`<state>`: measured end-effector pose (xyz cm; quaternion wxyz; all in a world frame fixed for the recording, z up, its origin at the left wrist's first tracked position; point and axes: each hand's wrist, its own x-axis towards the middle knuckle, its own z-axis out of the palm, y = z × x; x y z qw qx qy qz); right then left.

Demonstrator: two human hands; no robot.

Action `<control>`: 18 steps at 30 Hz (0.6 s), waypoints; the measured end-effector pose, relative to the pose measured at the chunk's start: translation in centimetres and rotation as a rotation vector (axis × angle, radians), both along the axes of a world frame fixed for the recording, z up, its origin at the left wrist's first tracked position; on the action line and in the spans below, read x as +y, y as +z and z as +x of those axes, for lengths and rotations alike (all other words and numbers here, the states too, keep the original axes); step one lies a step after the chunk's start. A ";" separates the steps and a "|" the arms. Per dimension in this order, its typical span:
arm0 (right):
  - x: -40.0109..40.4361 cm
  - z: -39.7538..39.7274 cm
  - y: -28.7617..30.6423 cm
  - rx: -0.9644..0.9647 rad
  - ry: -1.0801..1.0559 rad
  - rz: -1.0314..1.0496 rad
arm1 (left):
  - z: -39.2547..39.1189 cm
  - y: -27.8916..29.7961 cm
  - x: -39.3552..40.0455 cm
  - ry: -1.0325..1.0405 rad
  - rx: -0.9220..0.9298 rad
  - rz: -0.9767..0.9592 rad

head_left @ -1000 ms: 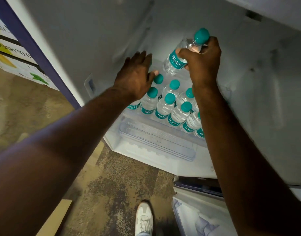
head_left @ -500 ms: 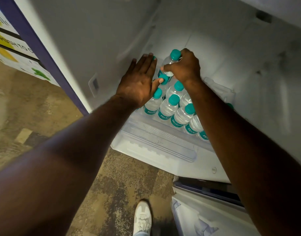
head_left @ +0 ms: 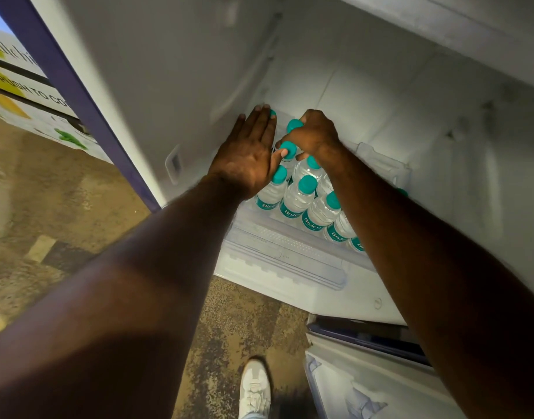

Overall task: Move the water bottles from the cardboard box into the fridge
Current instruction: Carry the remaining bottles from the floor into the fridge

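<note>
Both arms are deep in the fridge (head_left: 380,95). Right hand (head_left: 315,137), its grip curled around a water bottle (head_left: 294,126) at the back of the shelf (head_left: 285,247). Left hand (head_left: 249,154) is flat, fingers straight, resting against the teal-capped bottles (head_left: 299,196) standing packed on that shelf, thumb touching a cap. A white shoe (head_left: 255,388) is on the floor below the shelf.
</note>
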<state>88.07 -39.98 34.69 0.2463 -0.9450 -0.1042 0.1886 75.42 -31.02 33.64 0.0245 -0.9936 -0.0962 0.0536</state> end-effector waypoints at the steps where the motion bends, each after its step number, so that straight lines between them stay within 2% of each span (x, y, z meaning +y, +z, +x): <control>1: 0.0 0.0 0.0 0.003 0.003 -0.003 | 0.0 0.0 0.0 -0.001 0.000 -0.001; 9: 0.0 0.3 0.2 0.036 0.030 -0.045 | 0.0 0.1 -0.1 0.003 0.001 -0.030; 18: -0.2 -1.5 0.9 -0.036 0.063 0.067 | -0.2 0.4 0.0 -0.006 -0.017 -0.069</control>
